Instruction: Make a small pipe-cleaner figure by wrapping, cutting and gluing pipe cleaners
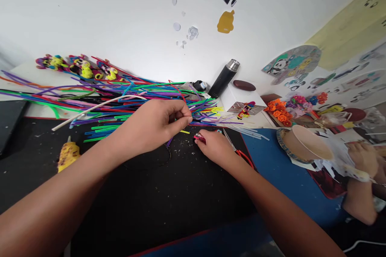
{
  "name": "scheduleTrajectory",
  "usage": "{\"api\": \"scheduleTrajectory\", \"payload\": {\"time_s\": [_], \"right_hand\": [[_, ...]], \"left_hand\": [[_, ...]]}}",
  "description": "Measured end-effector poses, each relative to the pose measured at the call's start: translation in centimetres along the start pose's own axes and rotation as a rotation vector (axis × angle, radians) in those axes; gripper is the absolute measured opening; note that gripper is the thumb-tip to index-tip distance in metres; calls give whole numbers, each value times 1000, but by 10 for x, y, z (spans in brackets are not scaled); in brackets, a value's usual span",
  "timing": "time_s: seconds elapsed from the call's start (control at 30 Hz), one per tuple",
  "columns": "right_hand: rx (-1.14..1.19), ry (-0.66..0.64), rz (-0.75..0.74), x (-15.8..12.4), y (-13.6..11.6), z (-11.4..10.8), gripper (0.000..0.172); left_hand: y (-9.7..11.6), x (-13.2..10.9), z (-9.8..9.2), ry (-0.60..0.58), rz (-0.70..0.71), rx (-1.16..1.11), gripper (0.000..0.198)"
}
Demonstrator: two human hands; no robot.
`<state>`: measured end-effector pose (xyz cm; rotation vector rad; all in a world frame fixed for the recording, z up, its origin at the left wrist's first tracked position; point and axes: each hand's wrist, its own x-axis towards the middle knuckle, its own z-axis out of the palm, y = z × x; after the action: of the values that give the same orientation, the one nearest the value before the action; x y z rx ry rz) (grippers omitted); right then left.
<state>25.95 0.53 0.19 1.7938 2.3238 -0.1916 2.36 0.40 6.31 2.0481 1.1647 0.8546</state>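
My left hand (157, 122) is pinched shut at the edge of a big pile of coloured pipe cleaners (99, 96), its fingertips on thin strands, one purple strand trailing below. My right hand (214, 145) rests on the black mat (144, 196), fingers closed on a small red and pink object (199, 138). Red-handled scissors (241, 151) lie just under and beside that hand.
A yellow glue gun (68, 154) lies at left on the mat. A black flask (223, 78) leans by the wall. Finished pipe-cleaner figures (81, 68) sit at the far left. Orange flowers (280, 113) and a paper cup (304, 144) stand right, near another person's hand (363, 158).
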Motion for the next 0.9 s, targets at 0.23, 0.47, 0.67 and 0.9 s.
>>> {"api": "scheduleTrajectory", "payload": {"time_s": [0.23,0.47,0.67,0.9], "right_hand": [[-6,-7,6,0,-1,3,19],[-7,-15,5,-1,0,2,20],[19,6,9,-1,2,4,22],[31,1,-1,-2,0,5,20]], "left_hand": [[-3,-1,4,-22,10,6,26],[-3,-2,6,-44,22,33,25],[-2,0,5,-56,30,38,26],[-1,0,6,-93,25,32,25]]}}
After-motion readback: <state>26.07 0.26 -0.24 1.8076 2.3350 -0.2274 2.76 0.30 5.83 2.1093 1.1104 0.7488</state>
